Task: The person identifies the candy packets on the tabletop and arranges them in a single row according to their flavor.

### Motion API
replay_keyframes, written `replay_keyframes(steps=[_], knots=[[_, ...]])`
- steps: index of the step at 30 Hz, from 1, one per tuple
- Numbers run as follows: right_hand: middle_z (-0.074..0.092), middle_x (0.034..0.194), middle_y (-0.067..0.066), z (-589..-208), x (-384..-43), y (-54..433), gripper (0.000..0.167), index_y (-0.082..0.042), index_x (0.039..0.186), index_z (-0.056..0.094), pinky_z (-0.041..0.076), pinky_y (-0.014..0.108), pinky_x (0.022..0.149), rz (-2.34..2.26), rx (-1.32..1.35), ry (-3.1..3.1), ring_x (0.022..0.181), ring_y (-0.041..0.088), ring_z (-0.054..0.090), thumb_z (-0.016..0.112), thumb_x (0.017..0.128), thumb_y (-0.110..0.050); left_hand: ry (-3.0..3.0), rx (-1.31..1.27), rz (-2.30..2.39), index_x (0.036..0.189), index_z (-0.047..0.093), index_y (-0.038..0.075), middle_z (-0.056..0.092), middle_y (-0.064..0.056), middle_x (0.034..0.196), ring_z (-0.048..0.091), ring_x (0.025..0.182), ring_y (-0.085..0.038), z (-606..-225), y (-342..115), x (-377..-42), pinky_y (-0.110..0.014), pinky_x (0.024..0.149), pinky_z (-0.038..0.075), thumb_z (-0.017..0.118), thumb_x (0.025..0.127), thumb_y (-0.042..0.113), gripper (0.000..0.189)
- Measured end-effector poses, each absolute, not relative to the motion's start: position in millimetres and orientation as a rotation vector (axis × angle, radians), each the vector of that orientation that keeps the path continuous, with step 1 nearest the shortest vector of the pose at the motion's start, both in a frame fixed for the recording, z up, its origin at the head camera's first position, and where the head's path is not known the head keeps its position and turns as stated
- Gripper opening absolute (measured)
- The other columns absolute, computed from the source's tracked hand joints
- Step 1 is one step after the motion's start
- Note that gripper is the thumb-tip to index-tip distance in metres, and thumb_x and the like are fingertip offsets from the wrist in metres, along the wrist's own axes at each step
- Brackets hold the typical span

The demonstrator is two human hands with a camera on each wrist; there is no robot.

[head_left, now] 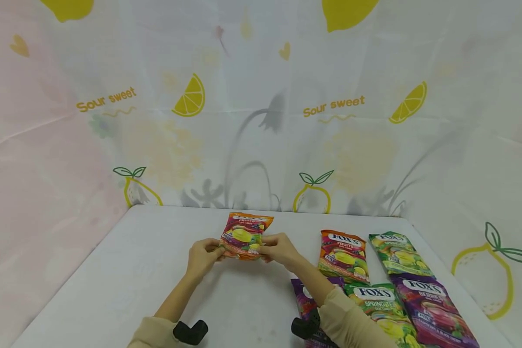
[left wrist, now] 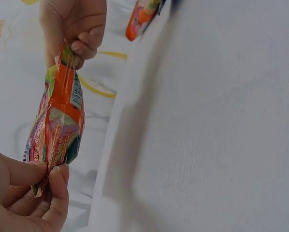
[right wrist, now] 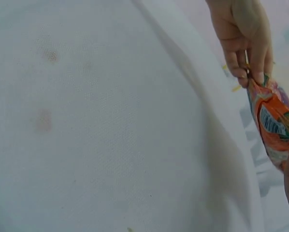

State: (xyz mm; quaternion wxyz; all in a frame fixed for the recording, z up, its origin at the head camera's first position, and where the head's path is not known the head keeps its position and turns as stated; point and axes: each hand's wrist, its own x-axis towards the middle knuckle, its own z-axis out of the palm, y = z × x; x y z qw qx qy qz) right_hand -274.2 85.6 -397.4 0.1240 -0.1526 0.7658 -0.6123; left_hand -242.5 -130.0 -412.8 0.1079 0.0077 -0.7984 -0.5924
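Between my two hands hangs an orange and red Fox's Fruits candy bag (head_left: 242, 236), held up off the white table with its printed front toward the head camera. My left hand (head_left: 203, 257) pinches the lower left corner between thumb and fingers. At the lower right edge, my right hand (head_left: 280, 251) pinches the bag the same way. The left wrist view shows the bag (left wrist: 62, 116) edge-on, with a barcode on its back and a hand at each end. In the right wrist view the bag (right wrist: 272, 121) is partly cut off by the frame edge.
On the right of the white table (head_left: 126, 270) lie several more candy bags: an orange Fruits bag (head_left: 343, 256), green Spring Tea bags (head_left: 400, 253), a purple Berries bag (head_left: 435, 311) and another purple bag (head_left: 303, 297) partly under my right forearm. A lemon-printed cloth (head_left: 252, 135) hangs behind.
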Motion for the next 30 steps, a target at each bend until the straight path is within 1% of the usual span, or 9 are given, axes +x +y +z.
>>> replay_keyframes(steps=[4,8,11,16,19,23,30], knots=[[0.069,0.079,0.013,-395,-274,76,0.028,0.012,0.111,0.063,0.053,0.026,0.056,-1.770,-0.445,2.241,0.056,0.008,0.056,0.061,0.085,0.002,-2.352,0.044,-1.736,0.094,0.063,-0.016,0.068,-0.024,0.081,0.068,0.065,-0.027,-412,-140,-241,-0.028,0.061,0.055,0.062,0.082,-0.008,0.015],[0.069,0.082,0.015,-395,-275,65,0.029,0.012,0.112,0.062,0.053,0.027,0.057,-1.760,-0.441,2.239,0.056,0.008,0.056,0.061,0.085,0.001,-2.349,0.058,-1.745,0.096,0.063,-0.017,0.068,-0.025,0.083,0.067,0.064,-0.021,-412,-149,-241,-0.023,0.060,0.054,0.062,0.083,-0.008,0.015],[0.069,0.081,0.014,-397,-277,56,0.028,0.011,0.112,0.063,0.053,0.026,0.056,-1.753,-0.446,2.243,0.056,0.007,0.056,0.062,0.085,0.002,-2.348,0.067,-1.744,0.097,0.062,-0.017,0.068,-0.025,0.083,0.067,0.063,-0.017,-413,-158,-240,-0.023,0.061,0.054,0.061,0.084,-0.008,0.017],[0.065,0.074,0.007,-400,-281,40,0.020,0.011,0.103,0.066,0.051,0.023,0.053,-1.755,-0.443,2.248,0.055,0.008,0.055,0.062,0.085,0.002,-2.361,0.080,-1.714,0.100,0.061,-0.018,0.068,-0.025,0.083,0.066,0.062,-0.013,-412,-172,-239,-0.023,0.061,0.054,0.061,0.084,-0.007,0.019],[0.064,0.071,0.005,-401,-282,30,0.020,0.010,0.102,0.067,0.052,0.024,0.053,-1.760,-0.437,2.248,0.054,0.008,0.054,0.063,0.085,0.002,-2.357,0.080,-1.733,0.101,0.060,-0.019,0.068,-0.026,0.086,0.064,0.061,-0.009,-412,-181,-238,-0.023,0.062,0.054,0.060,0.085,-0.007,0.020],[0.064,0.071,0.007,-402,-282,18,0.023,0.009,0.106,0.067,0.052,0.025,0.053,-1.776,-0.449,2.240,0.052,0.008,0.053,0.064,0.084,0.001,-2.368,0.081,-1.719,0.103,0.059,-0.020,0.068,-0.026,0.085,0.064,0.061,-0.006,-413,-194,-239,-0.022,0.062,0.054,0.059,0.086,-0.007,0.021],[0.064,0.071,0.008,-406,-286,-3,0.022,0.010,0.104,0.067,0.051,0.023,0.051,-1.827,-0.438,2.196,0.052,0.008,0.053,0.064,0.083,0.003,-2.392,0.071,-1.685,0.105,0.057,-0.022,0.068,-0.023,0.083,0.062,0.059,-0.002,-413,-214,-241,-0.019,0.061,0.053,0.058,0.086,-0.006,0.024]])
